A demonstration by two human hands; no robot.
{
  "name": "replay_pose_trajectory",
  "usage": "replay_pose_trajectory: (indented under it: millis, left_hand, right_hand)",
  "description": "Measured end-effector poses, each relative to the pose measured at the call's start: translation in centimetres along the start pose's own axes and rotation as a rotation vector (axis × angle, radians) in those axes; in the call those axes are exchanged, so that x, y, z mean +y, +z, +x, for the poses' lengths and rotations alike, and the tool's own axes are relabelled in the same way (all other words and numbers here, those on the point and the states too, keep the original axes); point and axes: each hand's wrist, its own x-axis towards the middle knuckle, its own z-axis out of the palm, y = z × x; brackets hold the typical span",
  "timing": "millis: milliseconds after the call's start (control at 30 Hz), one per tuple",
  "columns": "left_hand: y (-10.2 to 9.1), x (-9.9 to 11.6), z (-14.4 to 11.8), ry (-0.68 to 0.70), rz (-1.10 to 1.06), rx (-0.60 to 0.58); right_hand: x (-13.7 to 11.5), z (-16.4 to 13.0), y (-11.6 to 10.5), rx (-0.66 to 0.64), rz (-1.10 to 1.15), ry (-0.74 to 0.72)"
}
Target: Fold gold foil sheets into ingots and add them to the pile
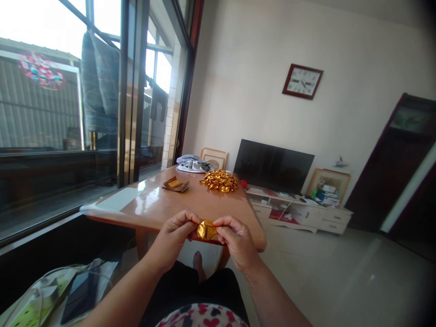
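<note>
Between my two hands is a folded piece of shiny gold foil paper, held just off the table's near edge. My left hand pinches its left end with thumb and forefinger. At the other end, the thumb and fingers of my right hand are closed on it. Farther back on the brown table lies a heap of folded gold foil pieces. Left of that heap rests a stack of flat gold-and-brown paper sheets.
Crumpled cloth lies at the table's far end. A television stands on a white cabinet beyond. Windows run along the left. At lower left, a dark tablet-like object and cables lie beside my lap.
</note>
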Motion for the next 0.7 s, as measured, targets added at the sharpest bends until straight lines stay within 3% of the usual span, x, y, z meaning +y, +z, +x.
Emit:
replay_pose_trajectory:
  millis: [367,700]
  left_hand:
    - [0.3,-0.6,0.2,0.012,0.016,-0.008]
    - [0.2,-0.4,0.2,0.076,0.065,-0.004]
  right_hand:
    - [0.4,0.0,0.1,-0.016,0.146,0.057]
    - [0.1,-0.1,1.1,0.163,0.164,0.08]
